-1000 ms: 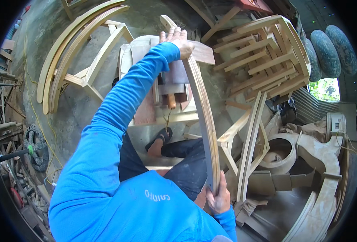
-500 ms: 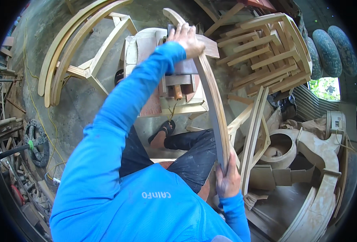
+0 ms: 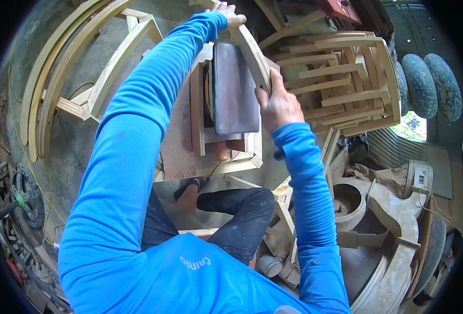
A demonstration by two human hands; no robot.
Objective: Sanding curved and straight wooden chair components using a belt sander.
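Observation:
A curved wooden rail (image 3: 251, 51) runs between my two hands at the top of the view. My left hand (image 3: 228, 14) is closed over its far part, near the upper edge. Around the near end of the rail my right hand (image 3: 281, 103) is wrapped, with the thumb on the left side. Just left of the rail is a machine with a flat, dark grey sanding surface (image 3: 236, 91), tilted on a wooden stand (image 3: 210, 170). The rail's right-hand length lies along that surface's edge; whether they touch, I cannot tell.
Curved wooden frames (image 3: 64, 78) lie at the far left. Stacked chair-like frames (image 3: 341, 78) fill the far right, near round grey inflated rings (image 3: 422, 86). A large dusty, pale duct-like casting (image 3: 393, 204) stands at right. A yellow cord (image 3: 48, 183) crosses the left floor.
The rail has moved far away from my body and off the near side of the machine. My right hand has gone up and forward with its near end; my left hand has also moved farther away.

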